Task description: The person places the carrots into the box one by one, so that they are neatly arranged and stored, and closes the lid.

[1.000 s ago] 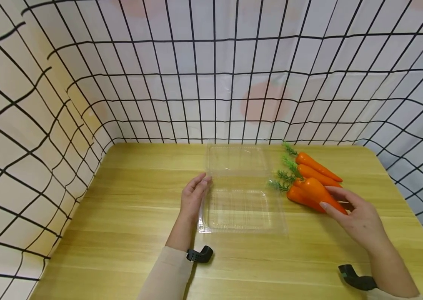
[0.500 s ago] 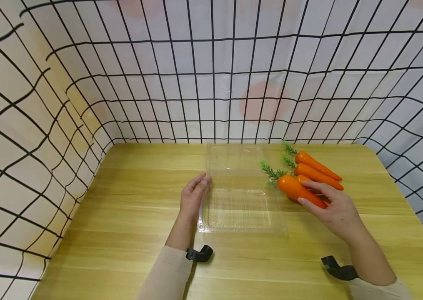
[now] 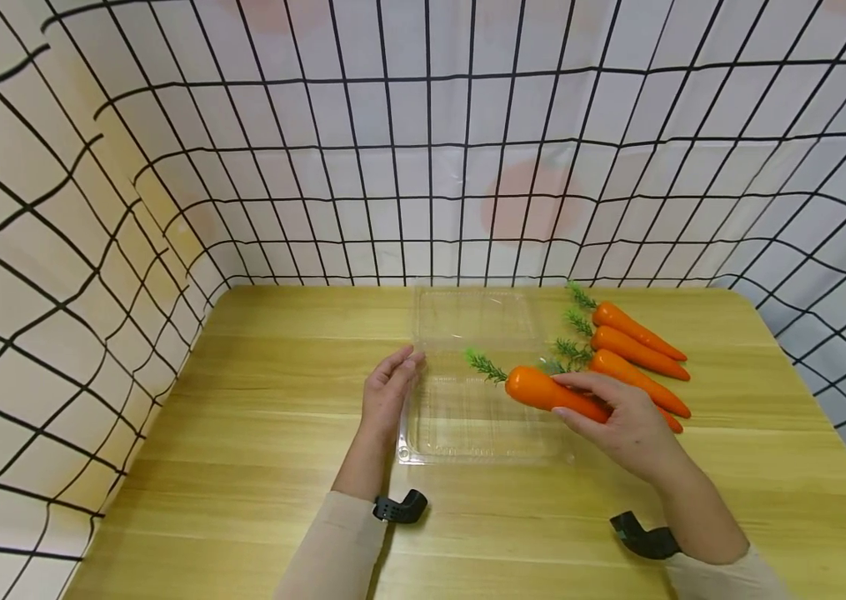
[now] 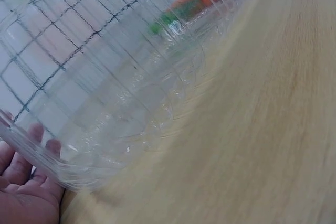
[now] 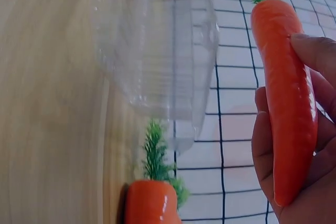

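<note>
Head view: right hand (image 3: 621, 425) grips smooth tapered carrot (image 3: 553, 392) over ribbed clear clamshell (image 3: 478, 417).

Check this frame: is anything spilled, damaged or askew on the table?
Nothing stands out. The clear box lies open and flat, the left hand touching its edge. The right hand holds one carrot above it; the other carrots lie in a row beside it.

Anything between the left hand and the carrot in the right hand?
Only the clear plastic box, open under the held carrot; left hand touches its edge. Head view.
</note>
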